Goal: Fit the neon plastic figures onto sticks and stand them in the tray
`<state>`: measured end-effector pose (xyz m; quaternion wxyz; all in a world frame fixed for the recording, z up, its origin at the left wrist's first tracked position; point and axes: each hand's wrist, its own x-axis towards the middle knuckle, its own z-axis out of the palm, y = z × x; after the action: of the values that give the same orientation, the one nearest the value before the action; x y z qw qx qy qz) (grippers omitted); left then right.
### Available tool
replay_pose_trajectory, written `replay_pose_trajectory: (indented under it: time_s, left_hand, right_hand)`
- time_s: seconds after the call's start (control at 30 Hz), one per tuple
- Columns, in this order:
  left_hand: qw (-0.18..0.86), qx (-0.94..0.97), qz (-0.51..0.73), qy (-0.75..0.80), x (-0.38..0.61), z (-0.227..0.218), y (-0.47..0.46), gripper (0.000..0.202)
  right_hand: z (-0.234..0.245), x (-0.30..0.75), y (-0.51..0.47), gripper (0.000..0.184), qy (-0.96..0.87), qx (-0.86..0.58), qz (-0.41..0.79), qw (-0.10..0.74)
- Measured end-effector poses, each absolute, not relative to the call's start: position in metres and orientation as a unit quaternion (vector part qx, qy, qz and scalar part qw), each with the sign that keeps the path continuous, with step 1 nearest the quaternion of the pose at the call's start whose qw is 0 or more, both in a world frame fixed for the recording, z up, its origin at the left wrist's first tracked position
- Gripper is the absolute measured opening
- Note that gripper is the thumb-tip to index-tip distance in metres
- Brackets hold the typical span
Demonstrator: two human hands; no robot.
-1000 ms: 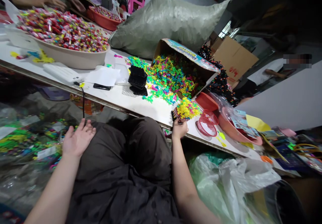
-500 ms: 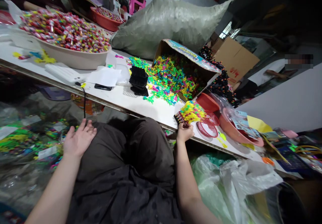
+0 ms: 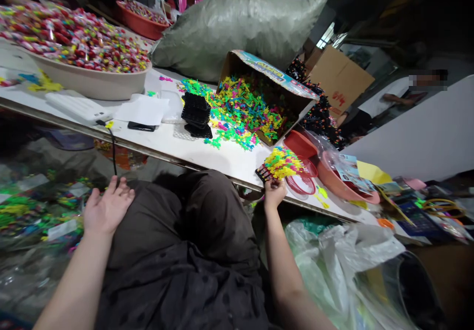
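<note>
At the table's front edge, my right hand (image 3: 275, 192) is closed on the near side of a black rack (image 3: 263, 174). Small plastic pieces (image 3: 283, 163), mostly yellow with some green, blue and pink, stand crowded in the rack. My fingertips are partly hidden there. Palm up beside my left thigh, my left hand (image 3: 107, 206) is open and holds nothing. Black perforated trays (image 3: 196, 110) are stacked on the table. Beside them, a tipped cardboard box (image 3: 272, 73) spills similar coloured pieces (image 3: 248, 105) onto the white tabletop (image 3: 218, 159).
A large basin (image 3: 107, 84) of wrapped candies stands at left, near a white power bank (image 3: 79, 107). A bulging sack (image 3: 237, 28) lies behind. Red baskets (image 3: 301, 184) and a pink basin (image 3: 342, 184) sit at right. Plastic bags (image 3: 336, 251) hang below; another person (image 3: 388, 95) is farther back.
The view has shifted slightly, moving the table things leftward in the picture. My right hand still grips the rack, and my left hand stays open by my thigh.
</note>
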<state>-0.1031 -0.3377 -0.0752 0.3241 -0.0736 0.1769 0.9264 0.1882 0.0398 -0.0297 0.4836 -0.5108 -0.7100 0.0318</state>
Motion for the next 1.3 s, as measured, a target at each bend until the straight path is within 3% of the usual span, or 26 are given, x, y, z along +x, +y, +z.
replay_pose_trajectory:
  time_s: [0.3,0.83,1.07,1.3]
  left_hand:
    - [0.319,-0.130,0.920,0.188,-0.104,-0.068,-0.337,0.046]
    - [0.320,-0.134,0.916,0.204,-0.104,-0.068,-0.339,0.045]
    - [0.342,-0.135,0.914,0.174,-0.104,-0.067,-0.340,0.043]
    - [0.341,-0.094,0.926,0.128,-0.104,-0.073,-0.343,0.044]
  right_hand:
    - [-0.024,0.188,0.037,0.021,-0.725,-0.541,0.049,0.423]
    - [-0.022,0.188,0.032,0.026,-0.714,-0.570,0.028,0.407]
    - [-0.016,0.192,0.033,0.029,-0.716,-0.571,0.091,0.391]
    - [-0.029,0.197,0.010,0.032,-0.660,-0.532,0.148,0.509]
